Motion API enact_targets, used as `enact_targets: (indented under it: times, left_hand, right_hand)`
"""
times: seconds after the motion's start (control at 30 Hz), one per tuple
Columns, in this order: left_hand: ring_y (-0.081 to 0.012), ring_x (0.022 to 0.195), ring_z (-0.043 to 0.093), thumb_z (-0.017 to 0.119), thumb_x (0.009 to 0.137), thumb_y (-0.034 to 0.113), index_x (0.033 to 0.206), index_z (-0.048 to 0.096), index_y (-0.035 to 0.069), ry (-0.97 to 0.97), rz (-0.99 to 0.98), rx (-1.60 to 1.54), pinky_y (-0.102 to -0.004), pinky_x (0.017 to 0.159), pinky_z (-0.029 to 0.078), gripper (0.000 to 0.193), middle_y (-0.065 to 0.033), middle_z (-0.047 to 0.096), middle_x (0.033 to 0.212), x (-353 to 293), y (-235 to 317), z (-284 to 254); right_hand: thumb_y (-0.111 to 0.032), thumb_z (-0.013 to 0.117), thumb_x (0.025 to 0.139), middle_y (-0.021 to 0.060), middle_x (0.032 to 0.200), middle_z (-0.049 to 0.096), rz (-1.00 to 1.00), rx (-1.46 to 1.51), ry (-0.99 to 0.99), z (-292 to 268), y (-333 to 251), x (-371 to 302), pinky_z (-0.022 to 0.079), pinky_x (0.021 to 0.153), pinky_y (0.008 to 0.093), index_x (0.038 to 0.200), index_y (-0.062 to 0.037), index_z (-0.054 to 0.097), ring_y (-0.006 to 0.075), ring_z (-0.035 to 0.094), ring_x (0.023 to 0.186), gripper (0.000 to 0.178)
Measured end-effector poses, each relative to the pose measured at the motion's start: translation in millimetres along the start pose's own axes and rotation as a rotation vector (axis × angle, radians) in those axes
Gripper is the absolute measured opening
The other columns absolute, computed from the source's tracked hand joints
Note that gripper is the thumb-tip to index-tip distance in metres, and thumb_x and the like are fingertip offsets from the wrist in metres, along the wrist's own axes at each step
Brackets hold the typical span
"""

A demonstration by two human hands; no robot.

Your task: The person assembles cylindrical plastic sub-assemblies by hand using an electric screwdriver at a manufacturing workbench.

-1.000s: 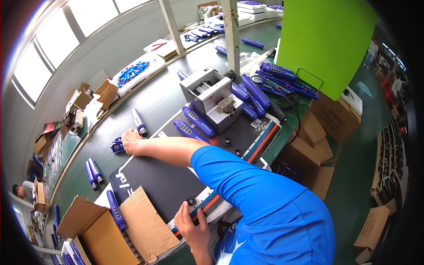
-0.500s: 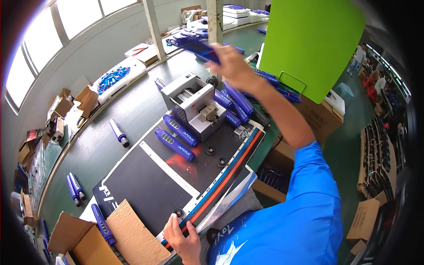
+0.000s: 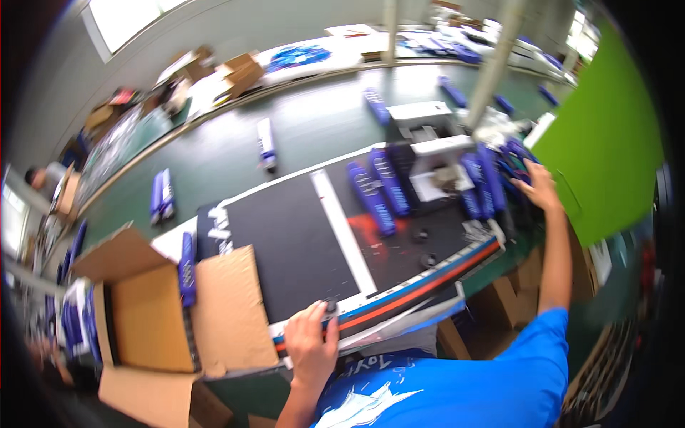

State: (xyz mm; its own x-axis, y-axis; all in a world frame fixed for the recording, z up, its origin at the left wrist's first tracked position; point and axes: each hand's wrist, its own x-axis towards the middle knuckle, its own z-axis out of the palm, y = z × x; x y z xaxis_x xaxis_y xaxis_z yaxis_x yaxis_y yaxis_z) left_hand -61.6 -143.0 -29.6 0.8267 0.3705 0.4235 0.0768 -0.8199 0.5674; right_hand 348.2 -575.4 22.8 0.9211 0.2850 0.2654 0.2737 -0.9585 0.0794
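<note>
Head view shows two bare hands of one person in a blue shirt (image 3: 457,389), working at a long green surface (image 3: 221,167). The left hand (image 3: 312,346) rests at the near edge of a black mat (image 3: 292,246), which has blue and orange stripes along this edge. A small black ring (image 3: 330,307) is at its fingertips, just beside the thumb; whether the grip is closed on this ring, one cannot tell. The right hand (image 3: 540,187) reaches to a pile of dark purple parts (image 3: 515,153), which lies to the right of a grey machine (image 3: 432,160). Its thumb and forefinger appear apart, but the parts are blurred there, so one cannot tell if the grip is clamped on any of them.

Between the machine and this pile stand close together several purple handles (image 3: 490,180). To the left of the machine, two more handles, an outer one (image 3: 371,200) and an inner one (image 3: 389,182), lie side by side on the mat. Nearer to the person, two other black rings (image 3: 428,261) lie on the mat, apart from each other. An open cardboard box (image 3: 146,314) is at the left, and one purple handle (image 3: 188,271) lies beside it. A bright green panel (image 3: 606,135) rises to the right of the right hand.
</note>
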Motion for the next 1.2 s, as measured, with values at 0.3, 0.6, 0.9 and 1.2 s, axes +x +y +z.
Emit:
enact_targets:
  times: [0.3, 0.6, 0.9, 1.2]
  left_hand:
    - [-0.0349, 0.090, 0.059, 0.077, 0.079, 0.012, 0.104, 0.064, 0.001, 0.230, -0.062, 0.253, -0.0436, 0.081, 0.048, 0.030, -0.0167, 0.064, 0.096, 49.1, -28.3, -56.5]
    - [-0.0326, 0.095, 0.057, 0.076, 0.081, 0.019, 0.106, 0.065, -0.001, 0.236, -0.404, 0.660, -0.0422, 0.086, 0.046, 0.034, -0.0163, 0.057, 0.100, 70.3, -163.0, -98.6]
    - [-0.0288, 0.095, 0.060, 0.087, 0.068, 0.012, 0.115, 0.065, 0.002, 0.056, 0.098, -0.270, -0.0386, 0.082, 0.051, 0.053, -0.0152, 0.059, 0.104, 18.8, 10.8, -34.4]
    - [-0.0363, 0.101, 0.066, 0.075, 0.076, 0.000, 0.137, 0.050, -0.002, -0.282, 0.274, -0.626, -0.0398, 0.081, 0.057, 0.066, -0.0254, 0.058, 0.124, -20.1, 18.2, 4.0]
  right_hand:
    - [0.006, 0.059, 0.088, 0.0185, 0.108, 0.065, -0.433, 0.437, 0.715, -83.2, -174.9, -80.0, 0.050, 0.091, 0.0402, 0.109, 0.0045, 0.063, 0.0325, 0.064, 0.100, 0.021]
    - [0.005, 0.067, 0.069, 0.0109, 0.092, 0.068, -0.842, 1.231, 0.423, -60.5, -352.9, -194.9, 0.056, 0.070, 0.0350, 0.094, -0.0027, 0.066, 0.0269, 0.068, 0.082, 0.026]
    - [-0.024, 0.065, 0.092, 0.0212, 0.129, 0.054, 0.134, 2.502, -0.711, -69.8, -389.2, -201.9, 0.041, 0.107, 0.0490, 0.148, -0.0047, 0.021, 0.0341, 0.053, 0.123, 0.074]
    - [0.007, 0.062, 0.078, 0.0077, 0.076, 0.054, -0.435, 2.472, -0.378, -60.8, -352.9, -203.5, 0.050, 0.070, 0.0362, 0.099, -0.0055, 0.047, 0.0158, 0.055, 0.065, 0.029]
